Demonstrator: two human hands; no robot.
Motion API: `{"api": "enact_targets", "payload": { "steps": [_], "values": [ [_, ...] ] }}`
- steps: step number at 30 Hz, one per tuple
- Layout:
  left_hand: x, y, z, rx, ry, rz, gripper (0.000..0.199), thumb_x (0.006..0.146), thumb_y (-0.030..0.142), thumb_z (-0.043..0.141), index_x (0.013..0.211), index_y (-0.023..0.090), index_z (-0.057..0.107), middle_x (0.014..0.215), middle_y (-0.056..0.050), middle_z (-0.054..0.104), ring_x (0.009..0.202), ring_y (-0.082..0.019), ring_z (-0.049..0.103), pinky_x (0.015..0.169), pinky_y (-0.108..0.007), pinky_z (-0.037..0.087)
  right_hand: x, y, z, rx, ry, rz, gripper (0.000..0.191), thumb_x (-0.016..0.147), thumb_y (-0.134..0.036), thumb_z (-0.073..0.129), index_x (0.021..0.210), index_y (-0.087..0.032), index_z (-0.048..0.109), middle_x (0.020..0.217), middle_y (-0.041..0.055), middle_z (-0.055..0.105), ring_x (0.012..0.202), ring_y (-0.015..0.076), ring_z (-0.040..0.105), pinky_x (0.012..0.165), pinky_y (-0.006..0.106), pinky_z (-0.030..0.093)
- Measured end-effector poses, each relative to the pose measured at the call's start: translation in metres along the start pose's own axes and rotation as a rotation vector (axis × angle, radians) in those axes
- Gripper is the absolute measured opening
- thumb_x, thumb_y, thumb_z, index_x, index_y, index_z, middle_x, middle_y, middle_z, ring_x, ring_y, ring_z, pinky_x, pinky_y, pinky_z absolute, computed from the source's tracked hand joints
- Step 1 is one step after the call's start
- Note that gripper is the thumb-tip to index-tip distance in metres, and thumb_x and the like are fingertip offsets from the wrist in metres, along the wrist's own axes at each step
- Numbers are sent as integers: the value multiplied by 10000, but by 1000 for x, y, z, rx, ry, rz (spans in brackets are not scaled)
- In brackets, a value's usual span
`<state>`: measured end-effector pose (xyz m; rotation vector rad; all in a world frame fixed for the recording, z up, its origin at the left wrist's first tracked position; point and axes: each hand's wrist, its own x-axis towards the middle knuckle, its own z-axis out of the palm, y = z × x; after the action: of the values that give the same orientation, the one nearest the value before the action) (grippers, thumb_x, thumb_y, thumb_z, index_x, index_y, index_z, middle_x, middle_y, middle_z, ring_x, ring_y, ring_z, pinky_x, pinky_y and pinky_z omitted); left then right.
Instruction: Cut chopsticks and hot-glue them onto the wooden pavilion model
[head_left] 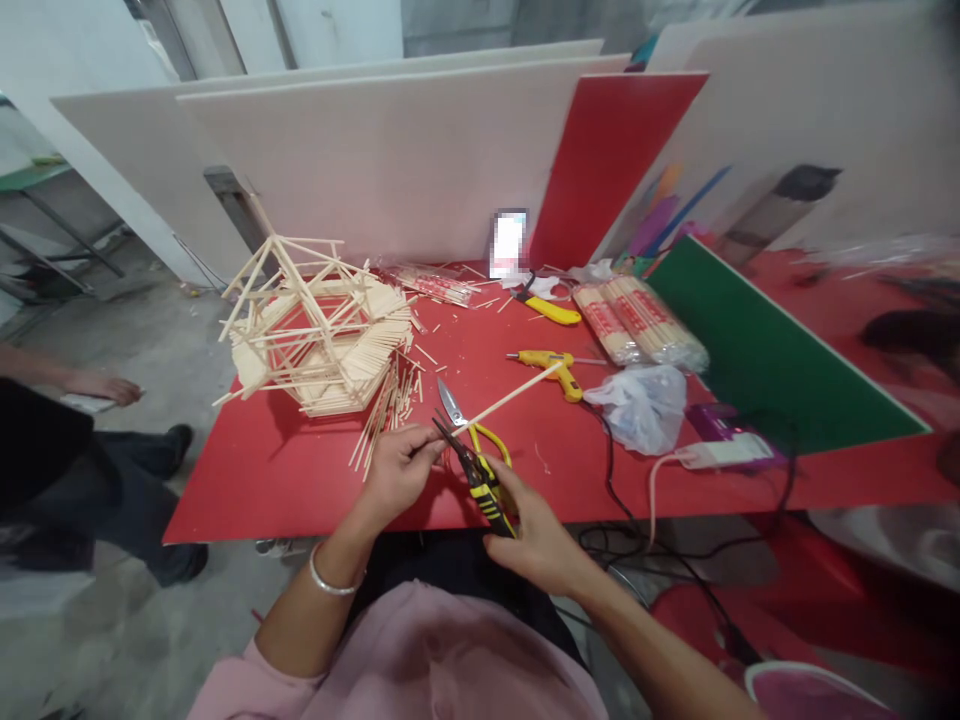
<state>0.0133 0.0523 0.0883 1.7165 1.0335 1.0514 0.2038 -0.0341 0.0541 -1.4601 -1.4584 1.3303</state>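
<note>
Over the front of the red table, my left hand [401,468] pinches one end of a thin wooden stick [514,400], which slants up to the right. My right hand [534,530] is closed around the black and yellow grips of pliers [484,485], whose jaws meet the stick close to my left fingers. Scissors with yellow handles [454,405] lie on the table just behind the pliers. To the left stands a framework of glued sticks [319,340], with loose sticks [386,410] scattered at its right side.
A yellow glue gun [551,368] and a yellow-handled cutter [551,308] lie farther back. Bundled sticks [637,320], a plastic bag [641,405], a power strip [727,452] and a green board [772,350] are on the right. Cables hang off the front edge. Another person's hand [109,387] shows at left.
</note>
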Motion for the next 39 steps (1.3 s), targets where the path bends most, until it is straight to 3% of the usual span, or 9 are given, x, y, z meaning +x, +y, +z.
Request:
{"api": "enact_targets", "payload": {
  "steps": [3,9,15,21,26,32,39],
  "values": [
    [0,1,1,-49,1,-66,265,814,303,578,587,174,619,533,12,507,534,-120,464,544,-235,356,0,2,3,37,13,4,906,573,-101,598,1448,-227,401,1172,63,647,1026,244,618,920,380,498],
    [-2,-1,-3,-254,-58,-239,342,778,437,630,562,175,588,468,36,427,471,-92,363,479,-220,292,3,-1,3,-59,15,-44,905,576,-108,603,1446,-251,402,1285,78,598,1086,252,597,952,396,478],
    [-6,-9,-10,-314,-82,-303,349,753,443,675,558,167,591,464,37,434,444,-72,326,442,-210,241,5,-2,6,-88,-8,-25,868,580,-96,583,1424,-230,426,1217,72,636,1003,237,626,918,386,491],
    [-8,-5,-14,-355,-2,-352,344,738,477,706,628,157,644,503,22,488,447,-65,343,429,-200,257,5,-4,6,34,-81,25,880,588,-156,614,1442,-229,413,1363,87,559,1196,288,545,1002,428,442],
    [-11,-10,-23,-321,-44,-361,328,753,479,714,719,153,715,536,8,550,462,-74,398,445,-199,310,3,3,5,248,-134,74,830,604,-227,661,1406,-254,451,1155,55,642,1035,261,589,851,372,488],
    [-18,-28,-22,-476,-73,-451,403,711,522,756,822,135,729,525,31,516,423,-41,329,416,-185,230,0,-10,6,495,-233,203,591,518,-205,671,1105,-236,615,810,-19,557,730,147,471,637,262,377],
    [-24,-35,-21,-547,-40,-441,443,664,525,795,832,120,727,515,37,521,400,-27,314,406,-182,194,3,-11,9,612,-313,261,506,481,-200,681,982,-213,612,768,-26,524,667,114,416,558,238,290]
  ]
}}
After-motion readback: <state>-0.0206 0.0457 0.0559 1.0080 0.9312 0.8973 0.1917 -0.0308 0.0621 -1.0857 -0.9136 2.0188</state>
